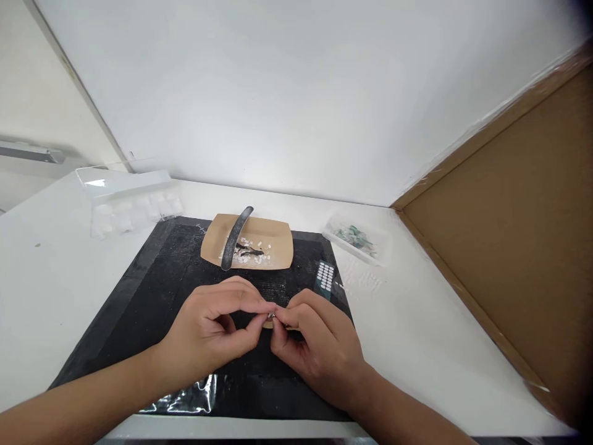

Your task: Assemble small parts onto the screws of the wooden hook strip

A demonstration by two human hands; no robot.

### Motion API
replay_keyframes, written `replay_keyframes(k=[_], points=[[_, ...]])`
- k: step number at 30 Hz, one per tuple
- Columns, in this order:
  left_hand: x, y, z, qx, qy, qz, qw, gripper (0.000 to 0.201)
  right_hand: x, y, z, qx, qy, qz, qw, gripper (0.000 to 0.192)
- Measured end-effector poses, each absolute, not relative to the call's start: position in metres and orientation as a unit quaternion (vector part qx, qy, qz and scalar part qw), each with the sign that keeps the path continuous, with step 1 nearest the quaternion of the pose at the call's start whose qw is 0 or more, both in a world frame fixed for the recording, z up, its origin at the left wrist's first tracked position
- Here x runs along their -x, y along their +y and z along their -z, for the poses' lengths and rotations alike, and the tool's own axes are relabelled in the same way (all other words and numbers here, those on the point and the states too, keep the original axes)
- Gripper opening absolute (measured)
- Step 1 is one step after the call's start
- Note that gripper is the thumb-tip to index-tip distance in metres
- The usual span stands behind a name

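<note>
Head view: left hand (210, 330) and right hand (319, 346) meet fingertip to fingertip over the black mat (139, 296), both pinched shut on one tiny pale piece (271, 316); too small to identify, no long axis readable. Both hands equally near it. Beyond the hands on the mat: brown paper tray (278, 238) with white chips and a grey file (235, 238) lying across it. Clear boxes flank the mat, well apart. Open mat between hands and tray; mat's near edge close under the wrists.
</note>
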State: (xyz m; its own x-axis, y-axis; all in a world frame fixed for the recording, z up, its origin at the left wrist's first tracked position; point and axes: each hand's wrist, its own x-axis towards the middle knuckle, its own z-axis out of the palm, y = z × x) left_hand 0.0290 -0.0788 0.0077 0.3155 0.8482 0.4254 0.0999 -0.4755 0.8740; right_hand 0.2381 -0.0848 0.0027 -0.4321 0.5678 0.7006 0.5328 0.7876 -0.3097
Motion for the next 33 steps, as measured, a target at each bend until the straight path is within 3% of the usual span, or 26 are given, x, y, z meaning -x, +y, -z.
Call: replay_keyframes(k=[7,20,33], points=[[-0.0282,-0.0797,-0.0064,-0.675,0.371,-0.467,0.435,0.019,-0.2359,-0.0880,-0.0062,0.350,-0.853,0.042,0.385,0.014],[-0.0326,-0.0797,-0.0071,-0.697,0.440,-0.454,0.339,0.015,-0.2310,-0.0886,-0.0062,0.343,-0.867,0.049,0.357,0.013],[-0.0301,-0.0804,-0.0088,-0.708,0.439,-0.434,0.343,0.010,-0.2332,-0.0890,-0.0070,0.325,-0.877,0.027,0.352,0.012]])
